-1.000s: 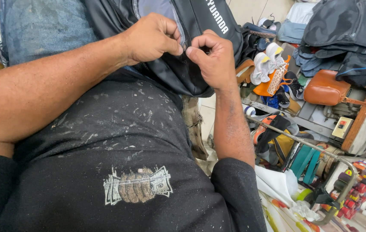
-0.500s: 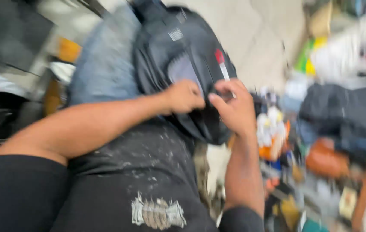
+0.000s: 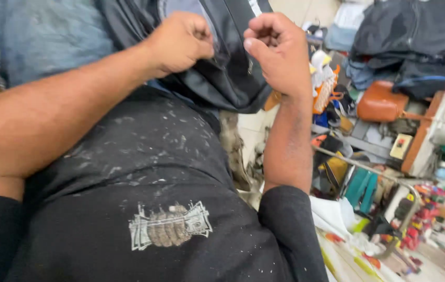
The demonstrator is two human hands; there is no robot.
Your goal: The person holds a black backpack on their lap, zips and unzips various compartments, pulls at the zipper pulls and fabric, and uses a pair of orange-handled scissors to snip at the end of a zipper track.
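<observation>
Both hands are now standing a little apart, where a second ago they were pinched close together at one spot on the black bag, and the view is settling again after a blurred swing. The left hand is curling into a closed fist and gripping the bag's edge near the zipper line, while the right hand is also closing into a fist just beside it; whether it is pinching a thread, a zipper pull or nothing at all is too small to tell. The bag is lying across the person's lap, partly over a fold of blue denim, and sagging down over the knees. It is looking soft and floppy, a smooth synthetic cloth with a slight sheen, likely light and a bit slippery, so taking hold at the stitched seam or the zipper tape seems safer than at the loose panel. The person is wearing a black shirt dusted with pale specks and printed with a small grey picture. Off to the right, a brown leather purse is sitting among piled dark bags and colourful clutter on the floor.
</observation>
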